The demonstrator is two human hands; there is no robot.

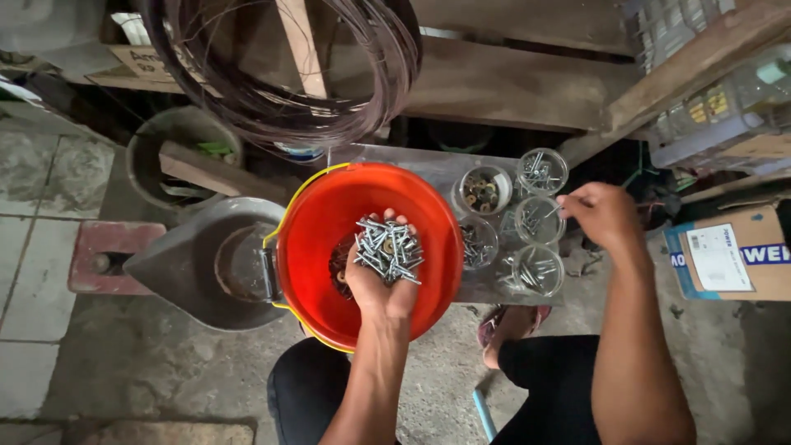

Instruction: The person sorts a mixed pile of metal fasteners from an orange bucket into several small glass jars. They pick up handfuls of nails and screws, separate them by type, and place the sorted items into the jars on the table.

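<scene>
My left hand (381,280) is held palm up over an orange bucket (321,206), cupping a heap of silver screws (389,250). My right hand (601,214) reaches over a group of clear round cups on a metal sheet (428,165) and pinches a single screw (554,209) at its fingertips above one cup (537,220). Other cups hold screws (542,170), (537,270), (478,241), and one holds brownish washers (482,191).
A coil of dark wire (288,91) hangs above the bucket. A grey metal scoop-shaped pan (206,264) lies left of it, beside a red block (107,255). A cardboard box (729,251) sits at right. My knees and a foot (511,325) are below.
</scene>
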